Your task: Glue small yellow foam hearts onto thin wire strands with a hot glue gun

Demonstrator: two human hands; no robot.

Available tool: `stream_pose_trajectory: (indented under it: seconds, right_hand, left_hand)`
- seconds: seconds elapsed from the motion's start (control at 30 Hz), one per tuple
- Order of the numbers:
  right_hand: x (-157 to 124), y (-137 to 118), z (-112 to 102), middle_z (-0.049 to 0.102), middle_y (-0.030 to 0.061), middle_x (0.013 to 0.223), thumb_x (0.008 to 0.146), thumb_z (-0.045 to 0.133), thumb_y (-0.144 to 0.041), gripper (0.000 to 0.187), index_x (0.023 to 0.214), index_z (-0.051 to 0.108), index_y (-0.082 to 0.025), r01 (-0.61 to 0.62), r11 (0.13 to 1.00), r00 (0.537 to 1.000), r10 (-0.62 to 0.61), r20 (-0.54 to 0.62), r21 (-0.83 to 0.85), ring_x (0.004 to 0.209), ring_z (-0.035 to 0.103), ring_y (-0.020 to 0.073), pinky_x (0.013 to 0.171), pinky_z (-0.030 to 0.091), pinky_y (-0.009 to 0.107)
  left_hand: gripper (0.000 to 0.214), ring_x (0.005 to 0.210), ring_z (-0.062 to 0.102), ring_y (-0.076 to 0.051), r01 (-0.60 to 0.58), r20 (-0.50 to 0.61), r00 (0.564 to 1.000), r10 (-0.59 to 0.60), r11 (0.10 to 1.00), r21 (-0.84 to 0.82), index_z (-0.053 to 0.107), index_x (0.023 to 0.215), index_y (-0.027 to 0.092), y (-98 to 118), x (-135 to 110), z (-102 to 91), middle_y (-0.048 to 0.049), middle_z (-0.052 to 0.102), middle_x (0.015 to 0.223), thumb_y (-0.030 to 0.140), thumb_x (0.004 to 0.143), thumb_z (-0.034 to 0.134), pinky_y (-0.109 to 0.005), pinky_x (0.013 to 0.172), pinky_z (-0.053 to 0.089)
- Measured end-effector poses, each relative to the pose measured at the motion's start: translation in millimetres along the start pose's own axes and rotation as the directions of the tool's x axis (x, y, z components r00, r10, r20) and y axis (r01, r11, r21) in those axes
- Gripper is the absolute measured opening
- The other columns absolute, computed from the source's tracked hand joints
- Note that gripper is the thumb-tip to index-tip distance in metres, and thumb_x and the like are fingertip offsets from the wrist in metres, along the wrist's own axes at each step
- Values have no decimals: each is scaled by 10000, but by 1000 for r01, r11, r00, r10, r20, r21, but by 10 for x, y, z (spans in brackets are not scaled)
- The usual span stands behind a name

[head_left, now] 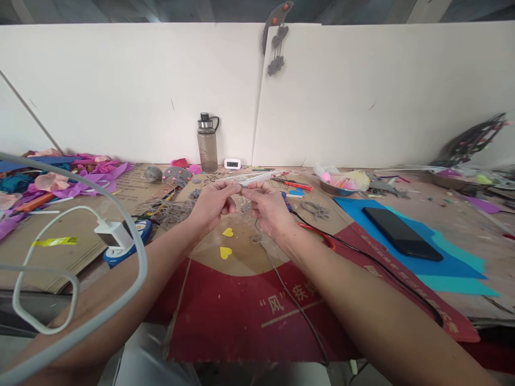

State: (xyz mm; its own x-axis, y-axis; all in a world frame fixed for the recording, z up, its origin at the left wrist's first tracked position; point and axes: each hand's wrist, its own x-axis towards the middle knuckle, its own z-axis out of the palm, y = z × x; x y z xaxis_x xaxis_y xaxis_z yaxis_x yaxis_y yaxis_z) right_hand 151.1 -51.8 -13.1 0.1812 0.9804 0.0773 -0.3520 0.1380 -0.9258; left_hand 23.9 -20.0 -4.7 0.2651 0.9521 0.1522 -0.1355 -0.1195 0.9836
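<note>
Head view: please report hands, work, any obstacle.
Left hand, right hand close together, pinching something unclear. Grey cord runs below them. White cable partly hides left forearm.

Free room over red cardboard point(225, 316), 1 grey cord point(298, 306) across it, white cable point(142, 264) left

Along the far edge of your table point(453, 217), you face a plain white left panel point(120, 80) and a right panel point(354, 91), meeting in a slightly slanted seam near that edge's middle, each with a small dark mark. Toward the table's far left corner you see a dark line slope down the white wall, and above the panels' tops runs a dark grey background point(104, 12) with paler bands. Soft, fairly even light reaches you.
</note>
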Motion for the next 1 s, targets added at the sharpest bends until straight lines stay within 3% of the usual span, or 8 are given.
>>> stream_pose_trajectory:
  seconds: [0.2,0.47,0.63,0.83,1.0]
  right_hand:
    - [38,15,-31,486,-87,557,539,742,-296,268,678,533,-200,90,994,996,-90,1,-64,415,291,42,405,198,232]
    - [78,101,-19,518,-53,613,569,706,-320,217,645,538,-203,187,970,982,-190,-1,-155,514,389,79,481,291,242]
    - [72,138,12,507,-58,596,582,712,-328,224,642,534,-206,222,965,975,-221,25,-141,508,378,78,481,279,240]
    - [34,70,-8,488,-70,556,565,721,-288,222,639,529,-203,134,987,991,-135,-8,-88,461,333,60,444,227,230]
    - [17,-7,-54,459,-79,514,543,727,-313,252,643,520,-209,45,994,999,-47,-19,-99,450,325,65,419,202,224]
  left_hand:
    - [143,374,492,-72,24,63,998,-26,999,41,641,717,158,-4,32,-45,34,521,460,287,691,696,-176,337,252]
    - [136,369,493,-64,-16,-7,1000,16,997,81,584,645,159,25,-8,12,48,495,451,259,675,670,-175,350,255]
    - [120,401,514,-66,-26,-7,1000,26,999,27,540,609,154,21,-15,38,32,510,443,200,688,619,-165,373,294]
    - [112,596,657,-114,65,109,993,-52,991,-118,632,736,110,40,-4,3,-58,673,659,222,743,624,-202,578,522]
    - [132,667,701,-157,96,146,987,-71,981,-167,671,845,98,83,-17,-8,-81,709,720,183,760,616,-255,668,576]
